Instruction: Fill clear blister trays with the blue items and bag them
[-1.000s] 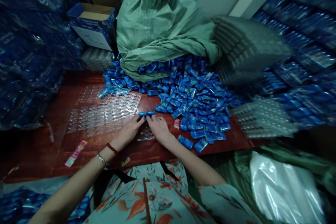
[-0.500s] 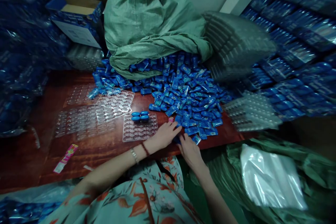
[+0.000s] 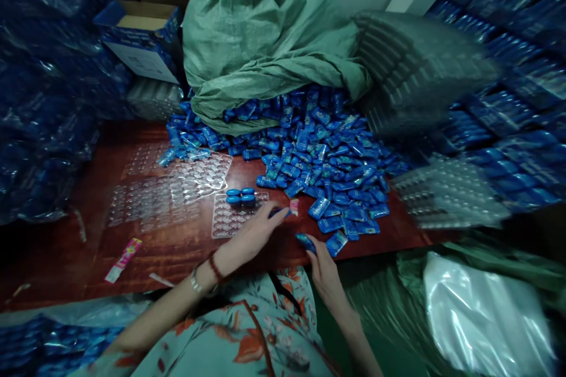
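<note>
My left hand (image 3: 256,230) is closed on a small blue packet (image 3: 276,212), partly hidden by the fingers, just right of a clear blister tray (image 3: 221,224). Several shiny blue capsule-shaped pieces (image 3: 241,196) sit together at the tray's back edge. Near the table's front edge, my right hand (image 3: 323,262) pinches another small blue packet (image 3: 305,240) between thumb and fingers. Behind and right of my hands lies a heap of the same blue packets (image 3: 329,156). A small pink scrap (image 3: 294,206) rests on the table between my left hand and the heap.
A green woven sack (image 3: 265,41) stands behind the heap. Clear trays (image 3: 154,203) lie at left, near a pink strip (image 3: 124,260). Stacked trays (image 3: 415,70) rise at back right; a blue box (image 3: 141,41) is at back left. Plastic sheets (image 3: 481,312) lie lower right.
My hands were together at the heap's front edge; now they are apart, each with a blue packet. The left has moved left toward the tray. The whole view has shifted slightly.
</note>
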The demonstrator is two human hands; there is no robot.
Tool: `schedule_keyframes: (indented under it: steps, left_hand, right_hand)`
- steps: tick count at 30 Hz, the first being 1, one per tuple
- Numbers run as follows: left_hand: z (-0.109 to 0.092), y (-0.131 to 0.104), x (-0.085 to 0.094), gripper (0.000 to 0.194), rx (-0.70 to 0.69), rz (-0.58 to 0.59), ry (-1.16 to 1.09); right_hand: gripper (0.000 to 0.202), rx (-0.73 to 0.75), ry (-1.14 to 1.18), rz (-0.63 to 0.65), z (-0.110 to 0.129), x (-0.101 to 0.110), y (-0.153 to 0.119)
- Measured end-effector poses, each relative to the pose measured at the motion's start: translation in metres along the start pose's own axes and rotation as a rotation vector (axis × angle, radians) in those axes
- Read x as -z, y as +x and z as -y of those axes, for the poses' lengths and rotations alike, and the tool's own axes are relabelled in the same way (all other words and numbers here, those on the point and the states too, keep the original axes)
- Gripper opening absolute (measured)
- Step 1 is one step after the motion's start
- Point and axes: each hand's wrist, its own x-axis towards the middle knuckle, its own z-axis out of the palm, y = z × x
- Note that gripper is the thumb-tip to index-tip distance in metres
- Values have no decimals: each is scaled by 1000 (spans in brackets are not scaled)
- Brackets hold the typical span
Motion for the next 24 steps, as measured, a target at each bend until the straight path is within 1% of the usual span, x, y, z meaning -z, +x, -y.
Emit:
schedule_keyframes:
  steps: [2,4,6,7,9,11,13,15,17,19,22,24]
  left_hand:
    - [15,-36,18,48,141,-85,-71]
    - [29,-63,31,35,290,-198,-140]
    - [40,-78,35,27,400,-308,-183]
    - [44,-82,35,24,422,-346,-182]
    - [51,-83,30,18,400,-384,-125]
    - [57,-80,22,20,325,-398,-27]
    - [62,-77,14,26,242,-399,75]
    - [67,-75,9,30,156,-398,156]
    - [70,-73,6,34,78,-390,203]
    - [71,-71,6,39,31,-344,219]
    - [72,-66,6,39,-5,-232,224]
    - [75,-63,6,37,-28,-199,231]
  right_hand:
    - [36,11,77,65,10,-3,8]
    - [36,16,124,127,24,-7,25]
    - [29,68,119,166,39,-13,49]
    - [25,122,97,183,47,-15,62]
    - [21,264,29,206,60,-19,88]
    - [23,400,-76,234,70,-22,108]
    - [26,506,-235,283,80,-24,121]
    - [27,572,-413,350,90,-24,127]
    - [26,578,-560,394,102,-25,128]
    - [26,558,-646,407,114,-27,126]
    - [27,542,-691,399,128,-35,121]
    - [28,525,-713,378,133,-44,118]
